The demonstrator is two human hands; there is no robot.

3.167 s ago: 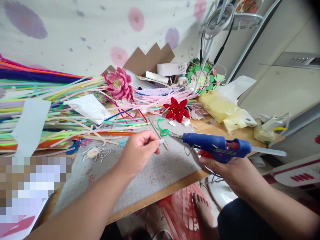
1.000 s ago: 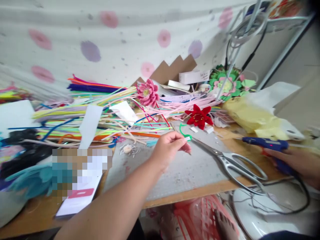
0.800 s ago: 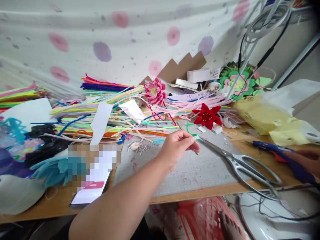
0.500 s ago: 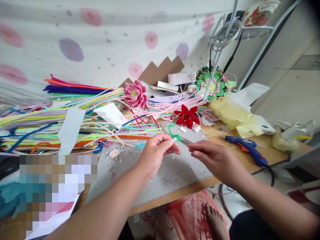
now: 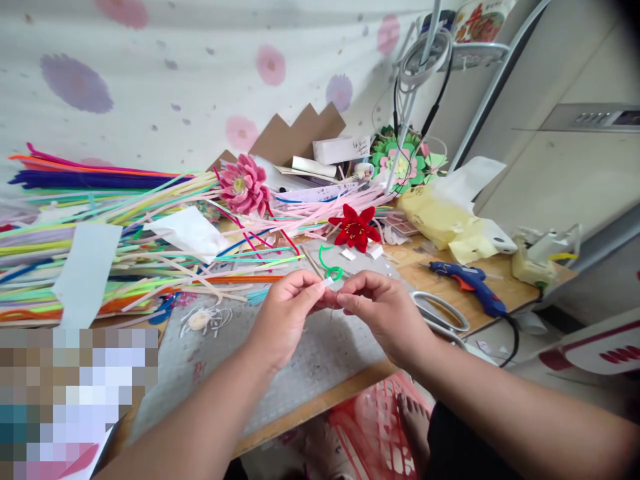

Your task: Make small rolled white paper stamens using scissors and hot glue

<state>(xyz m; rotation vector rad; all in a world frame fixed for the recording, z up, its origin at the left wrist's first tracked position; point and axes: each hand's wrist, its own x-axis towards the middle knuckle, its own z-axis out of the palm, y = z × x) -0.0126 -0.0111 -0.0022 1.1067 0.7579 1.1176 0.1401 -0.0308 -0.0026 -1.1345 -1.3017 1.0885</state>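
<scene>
My left hand [image 5: 290, 310] is closed in a pinch on a small white piece [image 5: 329, 282] above the grey cutting mat [image 5: 240, 373]. My right hand [image 5: 383, 310] meets it, thumb and fingertips pressed together beside the left fingertips. What the right fingers grip is hidden. Just beyond the hands is a curled green pipe cleaner [image 5: 333, 272]; whether it touches the fingers I cannot tell. A red flower [image 5: 356, 228] lies farther back, with small white pieces [image 5: 349, 254] in front of it. Grey-handled scissors [image 5: 447, 313] lie beside my right wrist.
Bundles of coloured pipe cleaners [image 5: 100, 250] cover the left and back. A pink flower [image 5: 244, 185] and a pink-green flower [image 5: 400, 163] stand behind. A blue glue gun [image 5: 467, 283] and yellow plastic bag [image 5: 435, 217] lie right. A white-stringed bundle [image 5: 200, 320] rests on the mat.
My right hand has moved left and its fingertips now meet those of my left hand. The view has turned to the right, and the scissors have come into sight.
</scene>
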